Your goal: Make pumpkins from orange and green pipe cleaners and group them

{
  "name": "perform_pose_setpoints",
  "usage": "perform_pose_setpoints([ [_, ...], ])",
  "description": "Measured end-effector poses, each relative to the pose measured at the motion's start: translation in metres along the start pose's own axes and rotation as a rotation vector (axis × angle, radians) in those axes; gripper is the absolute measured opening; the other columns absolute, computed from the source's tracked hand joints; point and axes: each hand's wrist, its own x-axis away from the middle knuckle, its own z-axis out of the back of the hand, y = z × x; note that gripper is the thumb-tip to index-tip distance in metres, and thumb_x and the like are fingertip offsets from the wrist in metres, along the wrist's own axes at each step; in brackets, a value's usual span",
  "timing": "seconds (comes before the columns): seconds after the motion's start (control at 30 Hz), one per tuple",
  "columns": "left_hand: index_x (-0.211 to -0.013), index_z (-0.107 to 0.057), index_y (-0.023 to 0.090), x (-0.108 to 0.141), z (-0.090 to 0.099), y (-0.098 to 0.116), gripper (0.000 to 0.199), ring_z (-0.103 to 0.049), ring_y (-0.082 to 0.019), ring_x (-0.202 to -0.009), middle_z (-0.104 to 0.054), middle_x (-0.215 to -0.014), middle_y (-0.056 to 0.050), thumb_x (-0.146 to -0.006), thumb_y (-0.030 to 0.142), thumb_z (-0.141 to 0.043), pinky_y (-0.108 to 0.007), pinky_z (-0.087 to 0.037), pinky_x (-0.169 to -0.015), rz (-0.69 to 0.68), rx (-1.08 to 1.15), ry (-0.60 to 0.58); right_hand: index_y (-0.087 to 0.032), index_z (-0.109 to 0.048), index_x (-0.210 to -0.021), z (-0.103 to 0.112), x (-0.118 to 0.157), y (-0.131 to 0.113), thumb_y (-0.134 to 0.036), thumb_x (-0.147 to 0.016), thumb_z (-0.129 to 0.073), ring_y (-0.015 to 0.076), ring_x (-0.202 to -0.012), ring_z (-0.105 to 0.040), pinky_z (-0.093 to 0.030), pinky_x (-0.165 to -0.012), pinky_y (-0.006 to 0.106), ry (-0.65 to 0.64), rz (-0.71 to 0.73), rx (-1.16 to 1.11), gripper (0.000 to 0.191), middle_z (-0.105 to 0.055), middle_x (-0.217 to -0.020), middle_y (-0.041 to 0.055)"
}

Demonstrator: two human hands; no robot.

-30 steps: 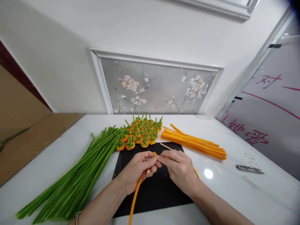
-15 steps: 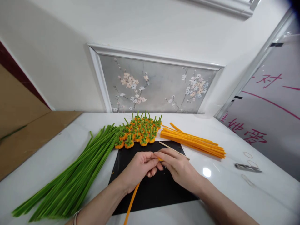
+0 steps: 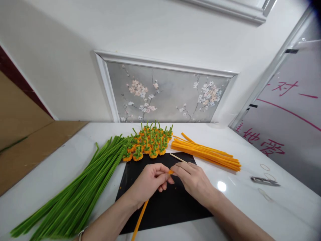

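Observation:
An orange pipe cleaner (image 3: 140,219) runs up from the bottom edge, under my left wrist, and its end shows between my fingertips. My left hand (image 3: 153,179) pinches it with thumb and forefinger. My right hand (image 3: 193,179) meets it there, fingertips closed on the orange end; how the end is bent is too small to tell. Both hands hover over a black mat (image 3: 173,207). A thin wooden stick (image 3: 178,157) lies on the mat's far edge, partly hidden by my right hand.
Green pipe cleaners (image 3: 82,190) lie in a long bundle at left. Several small orange pumpkin shapes with green stems (image 3: 147,142) stand behind the mat. Orange pipe cleaners (image 3: 205,150) are piled at right. Thread snips (image 3: 265,181) and rubber bands (image 3: 264,167) lie far right.
My right hand has shifted slightly right, drawing its fingertips a little away from my left, so more of the orange end shows. The left hand keeps its pinch.

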Motion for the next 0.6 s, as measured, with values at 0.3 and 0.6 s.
perform_pose_setpoints([
  [0.3, -0.077, -0.059, 0.019, 0.006, -0.005, -0.009, 0.017, -0.054, -0.012, -0.052, -0.058, -0.059, 0.002, -0.085, 0.014, -0.045, -0.023, -0.038, -0.054, -0.343, -0.532, 0.199, -0.02, -0.058, -0.079, 0.006, -0.008, -0.01, -0.01, -0.092, -0.042, 0.0149, -0.064, -0.055, -0.036, -0.057, 0.025, -0.09, -0.167, -0.036, 0.023, -0.059, -0.071, 0.0013],
  [0.6, -0.09, -0.059, 0.016, 0.004, -0.002, 0.001, 0.02, -0.054, -0.009, -0.048, -0.065, -0.074, -0.002, -0.082, 0.034, -0.06, -0.021, -0.043, -0.048, 0.027, -0.125, -0.026, -0.02, -0.06, -0.084, 0.008, -0.006, -0.01, -0.014, -0.094, -0.044, 0.0142, -0.068, -0.059, -0.043, -0.061, 0.024, -0.126, -0.339, -0.196, 0.02, -0.063, -0.079, 0.002],
])
